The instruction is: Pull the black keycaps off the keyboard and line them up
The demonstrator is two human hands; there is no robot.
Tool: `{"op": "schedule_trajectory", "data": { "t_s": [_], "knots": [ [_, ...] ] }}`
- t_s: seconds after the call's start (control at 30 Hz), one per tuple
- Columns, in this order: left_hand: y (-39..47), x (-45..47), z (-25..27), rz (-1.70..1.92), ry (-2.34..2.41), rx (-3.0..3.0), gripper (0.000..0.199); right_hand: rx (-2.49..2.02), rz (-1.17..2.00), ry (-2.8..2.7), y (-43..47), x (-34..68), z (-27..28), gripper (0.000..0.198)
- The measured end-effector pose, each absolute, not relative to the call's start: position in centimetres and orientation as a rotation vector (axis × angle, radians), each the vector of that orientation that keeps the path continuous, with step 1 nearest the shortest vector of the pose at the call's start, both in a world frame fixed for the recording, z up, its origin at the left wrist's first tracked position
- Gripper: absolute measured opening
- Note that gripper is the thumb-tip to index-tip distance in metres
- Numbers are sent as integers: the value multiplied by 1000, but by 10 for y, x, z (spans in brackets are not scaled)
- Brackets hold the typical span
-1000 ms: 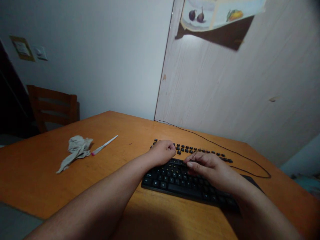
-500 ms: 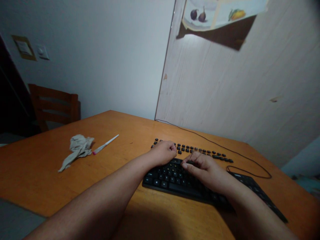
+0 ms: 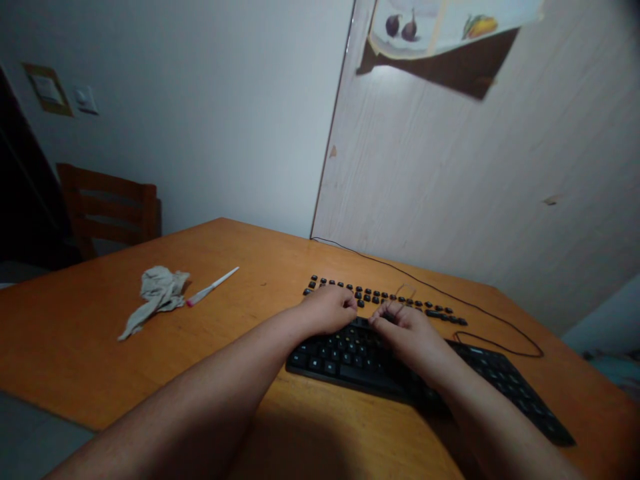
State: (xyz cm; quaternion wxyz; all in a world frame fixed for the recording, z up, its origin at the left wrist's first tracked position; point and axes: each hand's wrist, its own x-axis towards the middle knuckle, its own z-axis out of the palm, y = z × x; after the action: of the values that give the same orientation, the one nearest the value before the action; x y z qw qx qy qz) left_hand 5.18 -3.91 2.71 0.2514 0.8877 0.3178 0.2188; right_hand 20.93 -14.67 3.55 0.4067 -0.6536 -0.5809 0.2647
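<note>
Keyboard (image 3: 357, 373), one, under two hands (image 3: 410, 337); one cloth (image 3: 163, 288)

Keyboard (image 3: 350, 375) looks hard plastic, mostly matt; loose keycaps (image 3: 359, 295) plastic too. Table (image 3: 270, 257) smooth wood, faint sheen. Rag (image 3: 163, 287) matt, crumpled cloth.

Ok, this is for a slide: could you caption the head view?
Left hand and right hand at a black keyboard, with loose keycaps in rows behind it on the wooden table.
</note>
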Motion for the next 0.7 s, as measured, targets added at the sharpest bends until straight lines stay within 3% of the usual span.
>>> {"op": "schedule_trajectory", "data": {
  "t_s": [0.3,0.7],
  "knots": [
    [-41,51,30,518,885,2455,18,-1698,579,-1484,-142,212,26,28],
    [-43,50,32,501,879,2469,19,-1695,500,-1524,-146,206,29,22]
  ]
}}
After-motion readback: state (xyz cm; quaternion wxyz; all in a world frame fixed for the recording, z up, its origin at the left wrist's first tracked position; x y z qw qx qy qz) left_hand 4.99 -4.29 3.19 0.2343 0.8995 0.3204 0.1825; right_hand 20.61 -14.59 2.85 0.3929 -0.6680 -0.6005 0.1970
